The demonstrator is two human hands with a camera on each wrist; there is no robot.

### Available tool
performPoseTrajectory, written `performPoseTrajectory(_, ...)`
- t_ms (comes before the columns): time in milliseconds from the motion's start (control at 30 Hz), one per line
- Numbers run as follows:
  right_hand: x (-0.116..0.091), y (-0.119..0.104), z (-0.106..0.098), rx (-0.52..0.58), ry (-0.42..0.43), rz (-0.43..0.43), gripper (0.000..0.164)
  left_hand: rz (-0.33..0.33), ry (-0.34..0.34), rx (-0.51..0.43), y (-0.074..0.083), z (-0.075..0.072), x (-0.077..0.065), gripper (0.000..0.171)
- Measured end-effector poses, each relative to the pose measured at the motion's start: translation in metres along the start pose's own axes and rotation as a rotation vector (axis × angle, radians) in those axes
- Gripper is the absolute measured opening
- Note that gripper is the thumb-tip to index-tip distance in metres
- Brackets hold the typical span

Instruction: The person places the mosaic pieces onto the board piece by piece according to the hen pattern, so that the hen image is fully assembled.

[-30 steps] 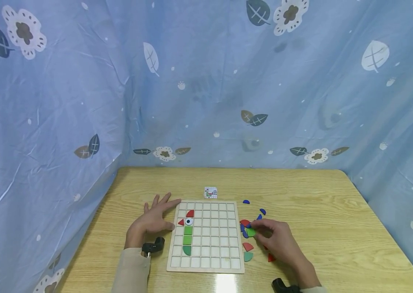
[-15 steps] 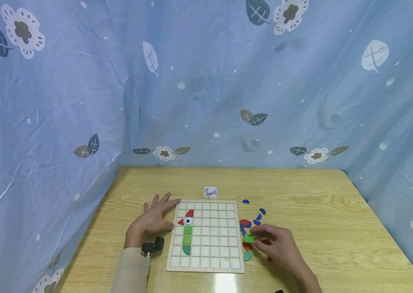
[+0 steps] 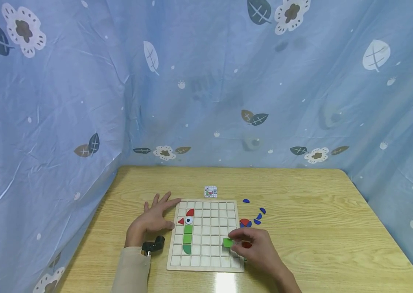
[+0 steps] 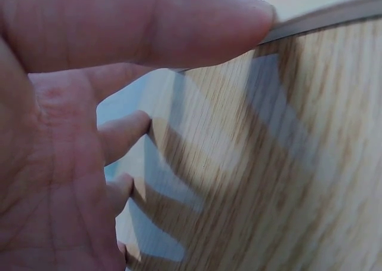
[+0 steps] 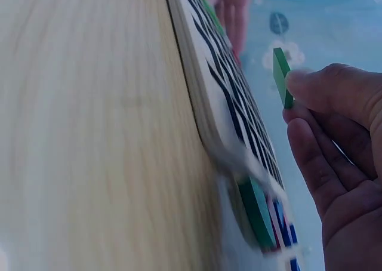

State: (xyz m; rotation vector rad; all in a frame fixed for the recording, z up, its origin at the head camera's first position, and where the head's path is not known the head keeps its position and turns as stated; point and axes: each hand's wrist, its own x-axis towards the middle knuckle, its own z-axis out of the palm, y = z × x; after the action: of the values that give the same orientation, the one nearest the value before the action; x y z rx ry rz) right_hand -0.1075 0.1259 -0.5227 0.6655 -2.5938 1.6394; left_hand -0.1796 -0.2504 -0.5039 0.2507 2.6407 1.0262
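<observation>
My right hand point(image 3: 253, 248) pinches a green square tile point(image 3: 227, 243) between thumb and fingertips, over the right part of the white gridded board point(image 3: 206, 262). In the right wrist view the green tile point(image 5: 282, 79) stands on edge in the grip, raised above the board. My left hand point(image 3: 156, 215) lies with spread fingers at the board's left edge, its thumb point(image 4: 239, 29) touching the rim. On the board's left columns sit a red quarter piece point(image 3: 190, 212), a red triangle point(image 3: 181, 221), an eye tile point(image 3: 189, 220), two green squares point(image 3: 188, 234) and a dark green quarter piece point(image 3: 186, 249).
Right of the board lie several blue half-round pieces point(image 3: 259, 216) and a red piece point(image 3: 245, 222). Others are partly hidden by my right hand. A small pattern card point(image 3: 210, 191) lies behind the board on the wooden table point(image 3: 301, 195). A blue curtain point(image 3: 199, 101) hangs behind.
My right hand has picked the green square tile out of the loose pieces and carried it left, over the board. My left hand has stayed at the board's edge.
</observation>
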Motion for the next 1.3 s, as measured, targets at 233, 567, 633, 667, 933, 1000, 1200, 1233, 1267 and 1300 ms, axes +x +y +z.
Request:
performPoseTrajectory(233, 0.011, -0.006, 0.025, 0.023, -0.065, -0.029, 0.025, -0.004, 0.0, -0.013, 0.0, 0.0, 0.0, 0.09)
performPoseTrajectory(567, 0.023, -0.017, 0.053, 0.075, -0.158, 0.029, 0.022, 0.0, -0.002, 0.0, 0.001, 0.0, -0.001, 0.09)
performPoseTrajectory(633, 0.024, -0.019, 0.059, 0.109, -0.179, 0.051, 0.021, 0.001, -0.003, 0.006, 0.002, 0.0, -0.001, 0.09)
performPoseTrajectory(667, 0.024, -0.019, 0.061, 0.121, -0.189, 0.062, 0.021, 0.002, -0.003, 0.009, 0.002, 0.0, -0.002, 0.09)
performPoseTrajectory(933, 0.028, -0.023, 0.073, 0.068, -0.209, 0.012, 0.022, 0.006, 0.003, 0.011, 0.003, 0.0, -0.001, 0.09)
performPoseTrajectory(1000, 0.029, -0.024, 0.074, 0.022, -0.208, -0.016, 0.023, 0.005, 0.004, 0.009, 0.003, 0.0, -0.001, 0.09)
performPoseTrajectory(1200, 0.031, -0.028, 0.078, -0.11, -0.206, -0.092, 0.026, -0.003, 0.009, 0.013, 0.001, 0.001, 0.0, 0.09)
performPoseTrajectory(1233, 0.032, -0.028, 0.078, -0.123, -0.205, -0.104, 0.026, -0.006, 0.007, 0.013, 0.0, 0.001, 0.0, 0.09)
performPoseTrajectory(1267, 0.032, -0.029, 0.079, -0.14, -0.206, -0.106, 0.027, -0.006, 0.007, 0.013, 0.0, 0.001, 0.0, 0.09)
performPoseTrajectory(1300, 0.032, -0.029, 0.079, -0.154, -0.205, -0.113, 0.027, -0.006, 0.006, 0.011, 0.0, 0.001, 0.0, 0.09)
